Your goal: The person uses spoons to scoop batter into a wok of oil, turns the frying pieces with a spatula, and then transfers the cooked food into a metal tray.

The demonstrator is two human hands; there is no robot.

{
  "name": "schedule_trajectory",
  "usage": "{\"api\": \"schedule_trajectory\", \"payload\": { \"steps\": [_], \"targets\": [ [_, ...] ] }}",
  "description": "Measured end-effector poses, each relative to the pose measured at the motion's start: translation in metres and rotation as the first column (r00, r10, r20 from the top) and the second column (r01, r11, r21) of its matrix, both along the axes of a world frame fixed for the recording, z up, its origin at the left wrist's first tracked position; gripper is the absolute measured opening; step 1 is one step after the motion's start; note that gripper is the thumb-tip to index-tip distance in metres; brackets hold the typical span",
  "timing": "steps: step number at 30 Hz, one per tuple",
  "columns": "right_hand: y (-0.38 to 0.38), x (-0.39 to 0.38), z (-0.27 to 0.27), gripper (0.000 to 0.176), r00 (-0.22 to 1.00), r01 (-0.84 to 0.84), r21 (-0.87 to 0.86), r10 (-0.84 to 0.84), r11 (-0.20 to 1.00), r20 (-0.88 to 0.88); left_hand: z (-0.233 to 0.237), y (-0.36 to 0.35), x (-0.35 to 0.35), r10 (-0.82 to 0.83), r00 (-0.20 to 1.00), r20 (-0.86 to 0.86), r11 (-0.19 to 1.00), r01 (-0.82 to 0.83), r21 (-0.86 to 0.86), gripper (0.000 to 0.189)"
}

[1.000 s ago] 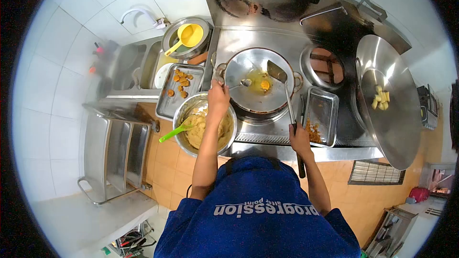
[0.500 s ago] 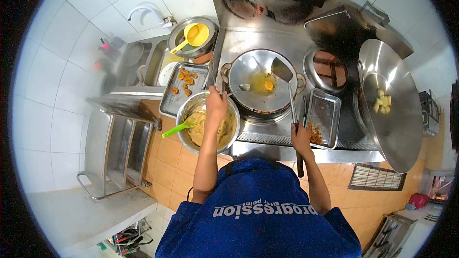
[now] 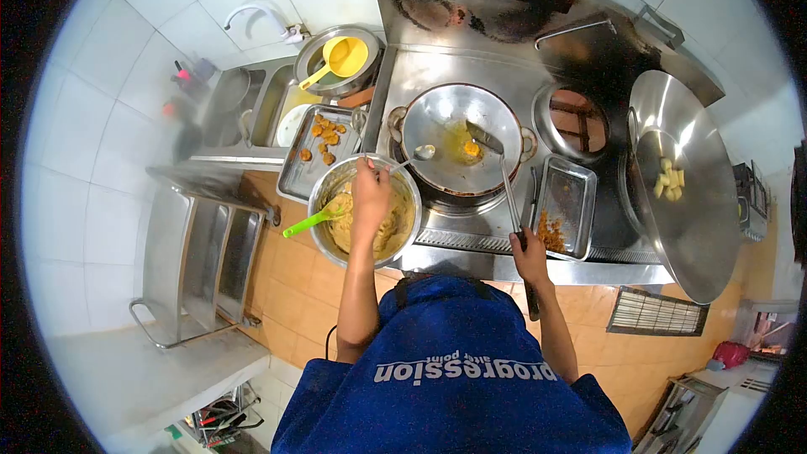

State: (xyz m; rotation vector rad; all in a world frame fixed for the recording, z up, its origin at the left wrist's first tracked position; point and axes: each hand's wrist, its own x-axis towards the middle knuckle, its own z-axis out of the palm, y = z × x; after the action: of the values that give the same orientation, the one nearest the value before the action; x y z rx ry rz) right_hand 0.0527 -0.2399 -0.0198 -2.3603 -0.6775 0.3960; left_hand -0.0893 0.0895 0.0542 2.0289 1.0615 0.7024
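Grip-wise, the left hand (image 3: 371, 193) is pinching two spoons (image 3: 424, 152) over the mixing bowl (image 3: 409, 231), heads pointing roughly 12 and 2 o'clock. Meanwhile the right hand (image 3: 529, 258) is clutching a spatula (image 3: 511, 193), its blade sitting in the wok (image 3: 429, 122) at the orange lump's (image 3: 471, 150) 1 o'clock, wok sitting at the bowl's 2.

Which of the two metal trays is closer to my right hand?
The tray right of the wok, beside your right hand, with fine orange-brown crumbs at its near end. The other tray, left of the wok, holds larger golden pieces.
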Motion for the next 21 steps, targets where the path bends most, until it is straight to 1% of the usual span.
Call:
{"api": "schedule_trajectory", "payload": {
  "steps": [1,2,3,5,6,8,9,11,13,14,15,17,18,19,21],
  "targets": [
    [-0.004,0.000,-0.001,0.046,0.999,-0.029,0.001,0.029,1.000,-0.037,0.000,0.001,-0.003,0.013,1.000,0.007,0.999,-0.012,-0.045,0.027],
    [-0.007,-0.002,-0.003,0.046,0.999,-0.031,0.002,0.032,1.000,-0.036,0.000,0.003,-0.006,0.024,1.000,0.015,0.996,-0.023,-0.089,0.027],
    [-0.011,-0.005,-0.007,0.046,1.000,-0.031,-0.005,0.031,0.999,-0.004,-0.003,0.005,-0.009,0.028,0.999,0.016,0.996,-0.026,-0.087,0.027],
    [-0.020,-0.006,-0.014,0.045,0.999,-0.039,-0.010,0.039,0.999,0.028,-0.013,0.010,-0.016,0.031,0.999,0.037,0.999,-0.032,0.030,0.028],
    [-0.025,-0.006,-0.017,0.044,0.997,-0.050,-0.059,0.054,0.997,0.056,-0.016,0.012,-0.020,0.033,0.999,0.036,0.999,-0.035,0.033,0.028],
    [-0.040,-0.003,-0.024,0.038,0.984,-0.091,-0.127,0.109,0.988,0.142,-0.023,0.016,-0.025,0.060,0.997,0.054,0.986,-0.067,0.152,0.026],
    [-0.048,-0.001,-0.031,0.038,0.984,-0.089,-0.128,0.107,0.988,0.144,-0.019,0.015,-0.025,0.058,0.997,0.055,0.986,-0.066,0.152,0.026],
    [-0.063,0.006,-0.041,0.036,0.960,-0.103,-0.152,0.138,0.983,0.242,-0.005,0.011,-0.025,0.095,0.995,0.013,0.995,-0.095,-0.002,0.026],
    [-0.073,0.012,-0.044,0.037,0.963,-0.105,-0.177,0.144,0.979,0.229,-0.010,0.013,-0.024,0.098,0.994,0.040,0.995,-0.097,-0.034,0.026],
    [-0.077,0.015,-0.046,0.036,0.941,-0.130,-0.147,0.169,0.981,0.292,-0.012,0.013,-0.023,0.097,0.993,0.063,0.994,-0.093,-0.064,0.026],
    [-0.080,0.017,-0.046,0.035,0.916,-0.156,-0.118,0.189,0.981,0.354,-0.008,0.010,-0.021,0.097,0.993,0.063,0.994,-0.093,-0.064,0.026],
    [-0.084,0.021,-0.049,0.033,0.910,-0.159,-0.088,0.180,0.983,0.374,0.001,0.003,-0.017,0.083,0.994,0.074,0.995,-0.087,0.047,0.026],
    [-0.084,0.023,-0.048,0.030,0.903,-0.163,-0.059,0.173,0.985,0.394,-0.002,0.003,-0.017,0.086,0.994,0.073,0.995,-0.090,0.047,0.026],
    [-0.084,0.025,-0.048,0.030,0.903,-0.168,-0.057,0.177,0.984,0.393,-0.005,0.004,-0.016,0.081,0.994,0.068,0.996,-0.084,0.038,0.029],
    [-0.084,0.029,-0.051,0.028,0.874,-0.177,-0.063,0.186,0.982,0.448,-0.005,0.003,-0.014,0.077,0.995,0.061,0.996,-0.079,0.031,0.031]
  ]
}}
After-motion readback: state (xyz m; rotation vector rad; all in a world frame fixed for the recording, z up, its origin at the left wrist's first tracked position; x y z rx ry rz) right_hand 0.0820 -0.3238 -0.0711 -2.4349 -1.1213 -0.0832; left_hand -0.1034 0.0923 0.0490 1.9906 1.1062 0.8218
